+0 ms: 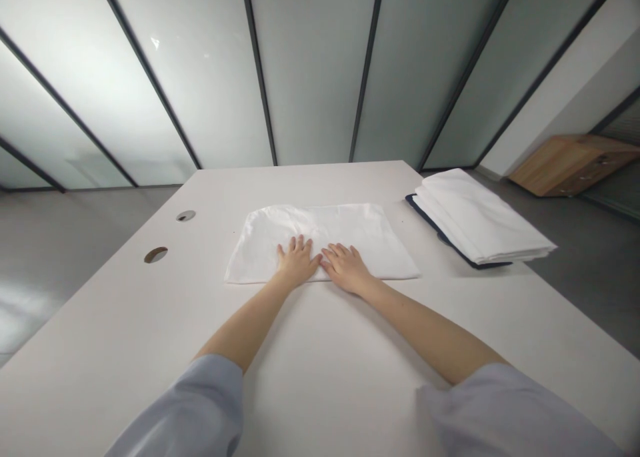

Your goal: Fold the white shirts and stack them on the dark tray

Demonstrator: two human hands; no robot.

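Note:
A white cloth (370, 233), folded into a flat rectangle, lies in the middle of the white table (320, 377). My left hand (296, 262) rests palm down on its near edge, fingers stretched out and slightly apart. My right hand (344, 267) lies flat right beside it, also on the cloth's near edge, with the thumbs of both hands almost touching. Neither hand holds anything. Both forearms reach forward from light grey-blue sleeves.
A stack of folded white cloths (480, 220) sits at the right on a dark blue board (413, 203). Two round cable holes (156, 255) are in the table's left part. Frosted glass panels stand behind, and a wooden cabinet (570, 163) is at the far right.

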